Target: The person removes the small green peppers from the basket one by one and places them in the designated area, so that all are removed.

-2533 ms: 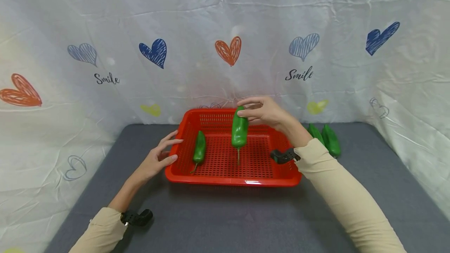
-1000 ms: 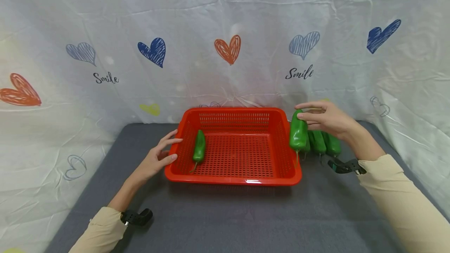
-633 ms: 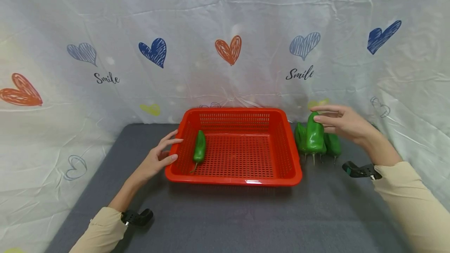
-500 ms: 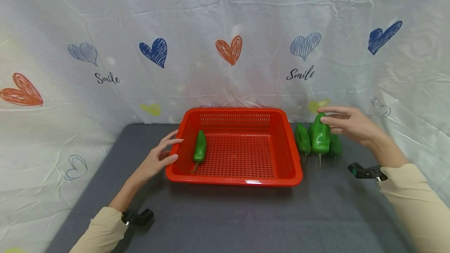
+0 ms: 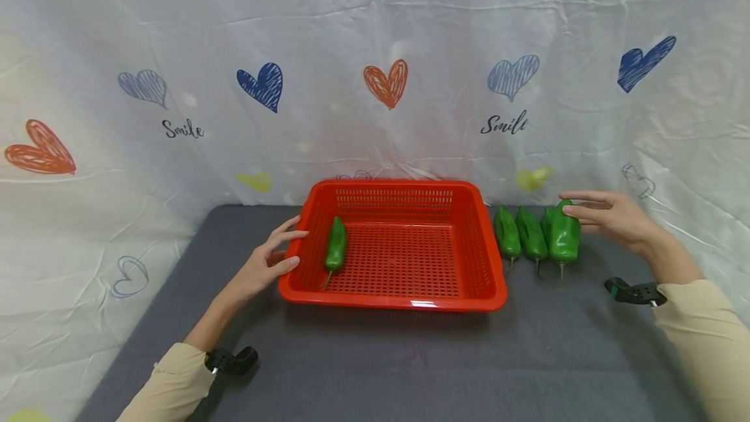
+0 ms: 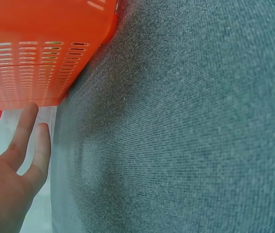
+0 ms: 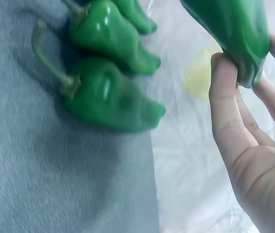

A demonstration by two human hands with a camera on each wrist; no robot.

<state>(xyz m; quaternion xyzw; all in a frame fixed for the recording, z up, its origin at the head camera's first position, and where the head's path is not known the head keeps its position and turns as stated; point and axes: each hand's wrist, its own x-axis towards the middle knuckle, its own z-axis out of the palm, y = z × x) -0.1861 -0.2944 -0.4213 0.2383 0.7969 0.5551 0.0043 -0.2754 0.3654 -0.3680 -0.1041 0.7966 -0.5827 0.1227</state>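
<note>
My right hand point(image 5: 621, 217) pinches the tip end of a green pepper point(image 5: 565, 239), whose stem hangs downward. In the right wrist view this pepper point(image 7: 237, 26) is raised apart from several others. Below and left of it lie a green pepper point(image 5: 507, 233), a second pepper point(image 5: 532, 234) and a third pepper point(image 5: 547, 220), partly hidden behind the held one. My left hand point(image 5: 263, 266) rests with spread fingers at the left rim of a red plastic basket point(image 5: 392, 303). Inside the basket, near its left wall, lies one more green pepper point(image 5: 336, 246).
Grey cloth covers the table point(image 5: 375, 363). Behind it hangs a white curtain point(image 5: 328, 38) printed with hearts and "Smile". The basket stands at mid-table, with the row of peppers close beside its right wall.
My right hand has carried the pepper from above the basket rightward, past the other peppers to the right end of their row. The left hand and basket have stayed in place.
</note>
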